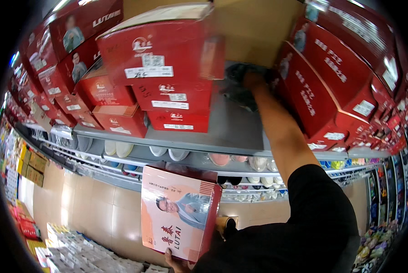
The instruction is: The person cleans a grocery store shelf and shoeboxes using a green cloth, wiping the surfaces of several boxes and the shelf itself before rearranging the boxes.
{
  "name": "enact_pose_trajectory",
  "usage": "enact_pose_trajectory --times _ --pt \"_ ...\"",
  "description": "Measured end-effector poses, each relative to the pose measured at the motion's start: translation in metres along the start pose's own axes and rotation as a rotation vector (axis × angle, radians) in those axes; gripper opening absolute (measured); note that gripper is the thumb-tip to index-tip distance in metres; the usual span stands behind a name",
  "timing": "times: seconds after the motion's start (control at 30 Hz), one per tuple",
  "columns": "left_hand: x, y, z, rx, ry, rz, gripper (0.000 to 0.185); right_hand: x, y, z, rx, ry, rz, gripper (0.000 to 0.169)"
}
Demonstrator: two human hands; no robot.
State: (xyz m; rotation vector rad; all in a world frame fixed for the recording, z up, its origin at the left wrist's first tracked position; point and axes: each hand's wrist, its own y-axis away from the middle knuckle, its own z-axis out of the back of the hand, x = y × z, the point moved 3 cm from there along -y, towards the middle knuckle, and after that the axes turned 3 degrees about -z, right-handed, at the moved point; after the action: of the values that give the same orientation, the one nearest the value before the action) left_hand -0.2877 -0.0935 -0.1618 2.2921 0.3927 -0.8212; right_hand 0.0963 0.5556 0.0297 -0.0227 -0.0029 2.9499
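Note:
At the lower edge, my left hand point(176, 262) grips one end of a pink-and-red cardboard box point(175, 215) with a printed portrait and writing on its lid. The box is tilted in front of the shelf unit. My right arm reaches onto the grey upper shelf point(240, 131), between stacks of red boxes. There my right hand point(253, 80) is on a dark, crumpled cloth point(238, 88), which lies against the shelf surface. Blur and shadow partly hide the fingers. Just left of the cloth stands a stack of red shoe boxes point(176, 99) with white labels.
More red boxes point(313, 88) are stacked right of my arm, and a brown carton point(255, 30) stands behind. Shoes point(178, 154) in clear wrap line the racks below. White boxes point(84, 254) are piled at lower left on the tiled floor point(98, 211). A small wooden stool point(229, 221) is underneath.

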Motion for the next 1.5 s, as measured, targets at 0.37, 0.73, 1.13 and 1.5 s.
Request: enact_pose_trajectory --times 0.37,0.73,1.13,1.5 --pt "0.003 -0.046 0.013 0.262 0.095 0.029 0.076 0.025 0.266 0.025 -0.204 -0.259 0.059 0.052" --pt "-0.021 -0.026 0.011 0.225 0.084 -0.009 0.075 -0.033 0.391 0.099 0.025 -1.415 0.487 0.044" --pt "-0.021 -0.026 0.018 0.169 0.109 -0.077 0.072 0.026 0.255 0.012 -0.257 -0.195 -0.041 0.058" --pt "-0.024 -0.017 0.015 -0.062 -0.013 -0.120 0.071 0.021 0.074 0.018 -0.028 0.101 0.002 0.051"
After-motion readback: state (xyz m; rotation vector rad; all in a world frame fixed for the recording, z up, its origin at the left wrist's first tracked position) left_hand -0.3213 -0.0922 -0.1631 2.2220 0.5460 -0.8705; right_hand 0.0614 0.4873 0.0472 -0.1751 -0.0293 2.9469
